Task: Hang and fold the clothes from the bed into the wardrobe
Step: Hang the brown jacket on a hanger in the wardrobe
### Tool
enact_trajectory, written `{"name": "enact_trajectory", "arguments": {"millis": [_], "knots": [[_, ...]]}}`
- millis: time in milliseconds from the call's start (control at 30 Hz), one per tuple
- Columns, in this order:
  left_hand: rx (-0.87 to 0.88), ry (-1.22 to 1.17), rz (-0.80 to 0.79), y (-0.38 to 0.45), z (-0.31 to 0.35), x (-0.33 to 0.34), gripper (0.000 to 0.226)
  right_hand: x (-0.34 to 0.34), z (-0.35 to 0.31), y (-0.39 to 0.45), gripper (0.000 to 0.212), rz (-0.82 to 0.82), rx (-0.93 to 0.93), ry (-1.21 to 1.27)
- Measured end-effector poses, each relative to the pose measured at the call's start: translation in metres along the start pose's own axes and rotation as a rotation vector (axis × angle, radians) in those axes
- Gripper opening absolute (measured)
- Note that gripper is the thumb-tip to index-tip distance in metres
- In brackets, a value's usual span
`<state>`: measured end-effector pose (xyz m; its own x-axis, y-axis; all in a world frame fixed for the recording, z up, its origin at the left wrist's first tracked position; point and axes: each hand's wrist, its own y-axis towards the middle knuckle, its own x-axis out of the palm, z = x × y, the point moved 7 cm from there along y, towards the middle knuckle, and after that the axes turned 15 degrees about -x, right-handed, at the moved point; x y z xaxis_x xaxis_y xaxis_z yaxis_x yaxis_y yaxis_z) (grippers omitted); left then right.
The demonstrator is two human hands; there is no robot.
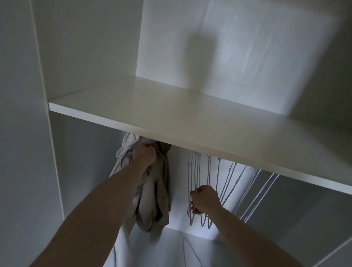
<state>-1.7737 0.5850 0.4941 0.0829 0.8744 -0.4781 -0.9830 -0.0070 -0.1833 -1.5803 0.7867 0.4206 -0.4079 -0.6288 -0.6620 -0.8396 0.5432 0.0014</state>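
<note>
The left hand (144,154) is fisted around the top of a grey-green garment (157,194) hanging just under the white wardrobe shelf (171,120), a paler garment (124,151) beside it, while the right hand (205,199) pinches the bare wire hangers (225,181) to its right

Head camera faces forward, close into the wardrobe (89,45), beneath its shelf (171,120).

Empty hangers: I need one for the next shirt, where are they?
In the head view the empty hangers hang under the white shelf, right of the hung clothes; the right hand grips some.
</note>
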Motion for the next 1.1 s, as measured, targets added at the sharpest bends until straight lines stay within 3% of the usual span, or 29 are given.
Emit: {"name": "enact_trajectory", "arguments": {"millis": [100, 200, 367, 633, 767, 1100], "knots": [[0.034, 0.078, 0.023, 0.006, 0.002, 0.001, 0.024, 0.001, 0.006, 0.005, 0.013, 0.003, -0.006, 0.03], [0.046, 0.137, -0.056, 0.013, 0.005, 0.006, 0.038, 0.004, 0.011, 0.003, 0.006, 0.01, 0.021, 0.101], [0.107, 0.345, -0.047, 0.018, -0.005, -0.011, 0.035, 0.014, 0.011, -0.001, 0.008, -0.017, -0.001, 0.043], [0.17, 0.6, 0.014, 0.01, -0.009, -0.037, 0.034, 0.029, 0.002, -0.01, 0.025, -0.058, -0.01, -0.045], [0.196, 0.655, 0.067, 0.007, -0.011, -0.049, 0.036, 0.031, 0.005, -0.014, 0.047, -0.073, 0.022, -0.04], [0.193, 0.763, 0.119, -0.007, -0.022, -0.076, 0.04, 0.031, 0.0, -0.028, 0.059, -0.111, 0.059, -0.013]]}}
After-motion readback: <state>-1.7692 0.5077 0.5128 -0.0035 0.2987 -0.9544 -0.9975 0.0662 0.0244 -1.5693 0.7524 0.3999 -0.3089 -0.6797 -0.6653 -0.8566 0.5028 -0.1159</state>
